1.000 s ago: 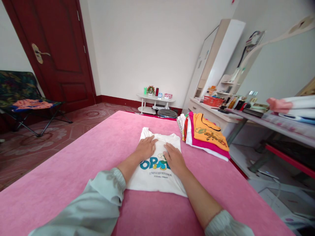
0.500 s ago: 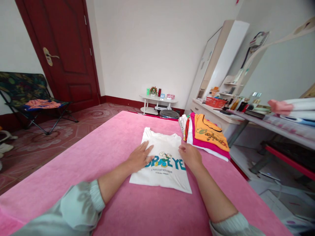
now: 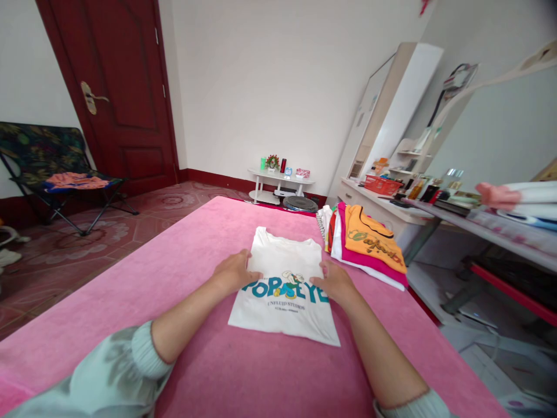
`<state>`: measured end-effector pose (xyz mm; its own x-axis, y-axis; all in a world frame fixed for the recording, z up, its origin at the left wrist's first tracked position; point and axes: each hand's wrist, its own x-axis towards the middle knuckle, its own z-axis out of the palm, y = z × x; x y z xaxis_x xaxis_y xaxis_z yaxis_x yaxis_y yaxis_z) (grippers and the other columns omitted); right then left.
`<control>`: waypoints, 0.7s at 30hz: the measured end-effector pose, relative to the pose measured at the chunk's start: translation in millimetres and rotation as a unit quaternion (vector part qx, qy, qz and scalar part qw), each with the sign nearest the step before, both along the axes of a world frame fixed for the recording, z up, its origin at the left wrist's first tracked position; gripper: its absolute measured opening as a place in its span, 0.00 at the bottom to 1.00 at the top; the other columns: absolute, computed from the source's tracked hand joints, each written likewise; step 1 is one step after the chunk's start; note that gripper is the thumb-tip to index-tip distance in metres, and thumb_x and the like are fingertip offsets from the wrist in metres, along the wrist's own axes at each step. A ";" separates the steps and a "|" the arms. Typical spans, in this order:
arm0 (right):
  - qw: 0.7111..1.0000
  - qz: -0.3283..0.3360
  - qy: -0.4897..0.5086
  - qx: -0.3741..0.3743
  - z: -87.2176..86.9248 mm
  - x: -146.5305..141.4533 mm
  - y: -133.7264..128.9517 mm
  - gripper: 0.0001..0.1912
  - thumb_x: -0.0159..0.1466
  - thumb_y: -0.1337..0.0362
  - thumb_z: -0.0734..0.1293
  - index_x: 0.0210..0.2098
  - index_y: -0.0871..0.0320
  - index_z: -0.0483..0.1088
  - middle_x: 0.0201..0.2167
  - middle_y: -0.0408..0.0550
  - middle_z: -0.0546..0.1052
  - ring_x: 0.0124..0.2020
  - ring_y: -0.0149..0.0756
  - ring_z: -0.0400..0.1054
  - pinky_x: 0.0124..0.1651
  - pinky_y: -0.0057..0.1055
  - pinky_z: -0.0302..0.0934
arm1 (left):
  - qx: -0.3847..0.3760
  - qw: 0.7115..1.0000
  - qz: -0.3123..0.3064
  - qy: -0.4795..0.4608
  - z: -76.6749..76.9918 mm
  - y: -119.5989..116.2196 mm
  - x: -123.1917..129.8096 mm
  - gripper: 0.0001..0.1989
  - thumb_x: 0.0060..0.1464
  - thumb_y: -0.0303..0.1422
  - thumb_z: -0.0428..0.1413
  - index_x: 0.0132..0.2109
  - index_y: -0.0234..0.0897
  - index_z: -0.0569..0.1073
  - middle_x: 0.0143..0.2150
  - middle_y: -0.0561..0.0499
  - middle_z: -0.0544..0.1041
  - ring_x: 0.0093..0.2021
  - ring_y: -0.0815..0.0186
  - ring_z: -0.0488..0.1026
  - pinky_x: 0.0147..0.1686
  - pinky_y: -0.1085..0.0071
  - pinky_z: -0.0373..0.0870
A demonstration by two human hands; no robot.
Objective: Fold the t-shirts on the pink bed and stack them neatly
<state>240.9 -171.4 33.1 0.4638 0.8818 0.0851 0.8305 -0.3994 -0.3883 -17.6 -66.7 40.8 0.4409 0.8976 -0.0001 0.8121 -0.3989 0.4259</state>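
A white folded T-shirt (image 3: pixel 285 322) with blue POPEYE lettering and a cartoon figure lies flat on the pink bed cover (image 3: pixel 183 255), its collar away from me. At its left edge, my left hand (image 3: pixel 232 271) has the thumb on top of the cloth and the fingers along the side. My right hand (image 3: pixel 337 283) grips the opposite edge the same way, thumb over the print. Part of the fingers of both hands is hidden at the shirt's edges. To the right lies a stack of folded clothes (image 3: pixel 376 241), an orange shirt on top.
Past the bed stands a low white table (image 3: pixel 282 176) with small items. A dressing table (image 3: pixel 369 197) with a red basket (image 3: pixel 383 184) and bottles is at the right. On the left are a folding chair (image 3: pixel 56 157) with clothing on it and a dark red door (image 3: pixel 108 87).
My left hand has slid from flat on the shirt's front to its left edge. The right hand has moved slightly down its edge, thumb now on the print. The shirt lies almost unchanged.
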 end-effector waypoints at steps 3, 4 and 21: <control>0.999 0.000 0.033 0.014 -4.9 1.7 0.2 0.31 0.50 0.56 0.70 0.51 0.60 0.67 0.48 0.56 0.74 0.46 0.45 0.70 0.45 0.37 0.63 | -0.011 0.999 -0.030 -0.012 0.8 -0.8 -1.4 0.30 0.40 0.46 0.60 0.52 0.40 0.68 0.41 0.48 0.76 0.42 0.57 0.73 0.36 0.70 0.65; 0.999 -0.001 0.037 0.014 -5.7 2.3 0.1 0.31 0.49 0.55 0.71 0.50 0.59 0.67 0.47 0.56 0.74 0.45 0.45 0.70 0.44 0.38 0.63 | -0.008 0.999 -0.036 -0.018 0.6 -1.2 -1.4 0.28 0.40 0.42 0.61 0.51 0.41 0.69 0.40 0.49 0.76 0.41 0.58 0.73 0.35 0.71 0.65; 0.954 0.116 0.199 0.193 1.1 -47.1 8.5 0.14 0.57 0.54 0.63 0.30 0.59 0.72 0.26 0.43 0.74 0.29 0.35 0.67 0.32 0.28 0.59 | 0.034 0.918 -0.329 -0.218 9.0 -88.8 40.8 0.16 0.45 0.30 0.58 0.44 0.45 0.77 0.43 0.52 0.78 0.42 0.60 0.74 0.45 0.67 0.67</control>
<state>193.8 -162.9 34.2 0.3239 0.9031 0.2821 0.6346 0.0137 -0.7727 23.1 -155.6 49.8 0.8327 0.4285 0.3506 0.1442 -0.7793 0.6098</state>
